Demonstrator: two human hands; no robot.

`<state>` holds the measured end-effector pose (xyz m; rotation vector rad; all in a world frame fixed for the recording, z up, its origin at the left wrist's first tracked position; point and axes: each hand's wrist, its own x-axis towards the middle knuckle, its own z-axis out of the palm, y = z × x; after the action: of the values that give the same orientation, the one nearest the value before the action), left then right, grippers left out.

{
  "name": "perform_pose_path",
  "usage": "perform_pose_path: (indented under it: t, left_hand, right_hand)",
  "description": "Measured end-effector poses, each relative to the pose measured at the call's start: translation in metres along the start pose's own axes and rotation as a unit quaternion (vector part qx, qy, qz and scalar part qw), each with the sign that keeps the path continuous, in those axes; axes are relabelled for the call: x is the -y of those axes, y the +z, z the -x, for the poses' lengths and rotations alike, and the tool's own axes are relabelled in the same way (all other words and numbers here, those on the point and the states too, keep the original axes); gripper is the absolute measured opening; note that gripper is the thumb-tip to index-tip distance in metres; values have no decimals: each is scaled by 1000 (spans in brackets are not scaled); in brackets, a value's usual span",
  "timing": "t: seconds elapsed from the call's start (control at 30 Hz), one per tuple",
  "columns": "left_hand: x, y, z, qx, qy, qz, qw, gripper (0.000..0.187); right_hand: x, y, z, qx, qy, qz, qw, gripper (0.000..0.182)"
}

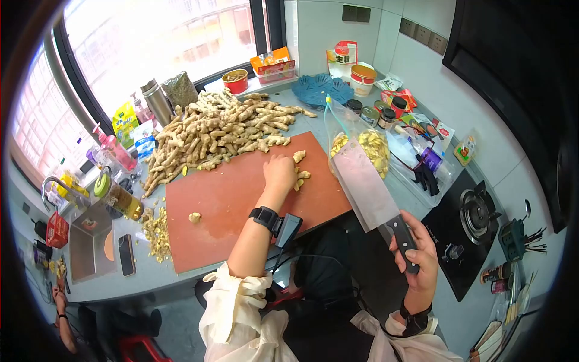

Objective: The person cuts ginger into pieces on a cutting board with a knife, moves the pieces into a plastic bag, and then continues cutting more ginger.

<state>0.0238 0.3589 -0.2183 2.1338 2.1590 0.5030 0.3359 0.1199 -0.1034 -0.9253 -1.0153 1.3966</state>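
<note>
In my right hand point(417, 241) is the black handle of a cleaver point(367, 181), its broad blade raised beside the board's right edge. My left hand point(281, 174) is on the brown cutting board point(208, 226), fingers curled down over ginger pieces point(303, 176); the fingertips are partly hidden. Just beyond it lies another ginger chunk point(299, 156). A small ginger piece point(194, 217) rests alone on the left of the board. Behind the board rises a large heap of ginger roots point(223, 127). Partly behind the blade stands a clear zip bag of sliced ginger point(375, 148).
Ginger peelings point(158, 235) and a phone point(126, 254) lie left of the board, near the sink point(90, 241). On the right are a plastic tray point(443, 187) and a gas hob point(467, 223). A blue basket point(322, 89) stands behind. Another person's hand point(60, 298) shows lower left.
</note>
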Motion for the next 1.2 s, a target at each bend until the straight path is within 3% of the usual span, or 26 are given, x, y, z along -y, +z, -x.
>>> perform_pose_path:
  t: [0.33,0.53,0.6,0.63,0.73,0.77,0.83,0.9,0.97,1.2]
  left_hand:
    - [-7,-1,-4,15,-8,-31,999,17]
    - [-6,-21,1,-21,2,50,999,9]
    - [3,-25,-2,16,-40,192,980,12]
    - [7,-27,-2,18,-41,190,981,12]
    - [18,-16,-5,173,14,279,945,15]
    - [12,-21,0,173,14,278,945,15]
    - [-8,-34,16,115,37,97,988,15]
    - [-12,-29,20,113,31,77,990,15]
    - [-15,-25,24,51,44,17,998,15]
    - [-20,-16,28,18,54,-7,998,11]
  right_hand:
    - [0,-1,1,-2,-1,10,1000,87]
    - [-1,-6,0,5,-3,7,1000,87]
    - [-1,-7,0,1,-7,17,1000,87]
    - [-1,-7,-1,0,-5,14,1000,87]
    - [-2,-6,-1,-9,-5,12,1000,88]
    - [-2,-6,-2,-10,-4,11,1000,88]
    - [-3,-6,-2,-12,-3,9,1000,88]
    - [-4,-7,0,-5,-5,4,1000,88]
    - [-3,-8,1,-5,-4,4,1000,87]
    - [-5,-9,2,-6,-2,2,1000,87]
